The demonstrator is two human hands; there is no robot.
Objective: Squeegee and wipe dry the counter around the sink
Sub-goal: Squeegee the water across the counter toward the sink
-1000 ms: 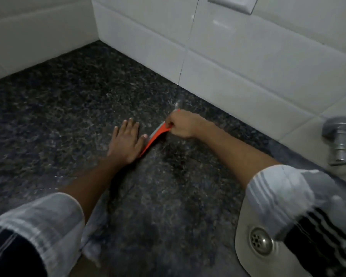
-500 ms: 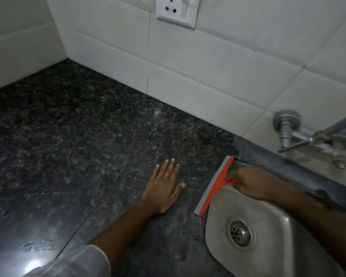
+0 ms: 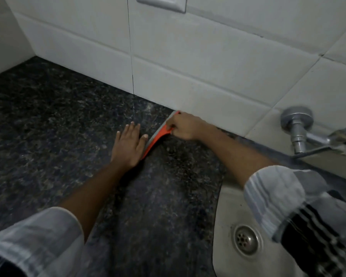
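I am looking at white wall tiles [image 3: 198, 62] meeting in a corner at upper left. A white switch plate [image 3: 162, 3] is sitting at the top edge, and dim light is falling on a chrome tap [image 3: 300, 130] at right.

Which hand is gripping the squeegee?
The right hand grips the orange squeegee by the wall; the left hand lies flat on the granite counter beside the blade, holding nothing.

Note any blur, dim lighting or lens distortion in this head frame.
Head view: dim overall, dark counter grainy; right sleeve and tap motion-smeared; tile lines bow from the wide lens; both hands, left and right, and the squeegee stay readable.
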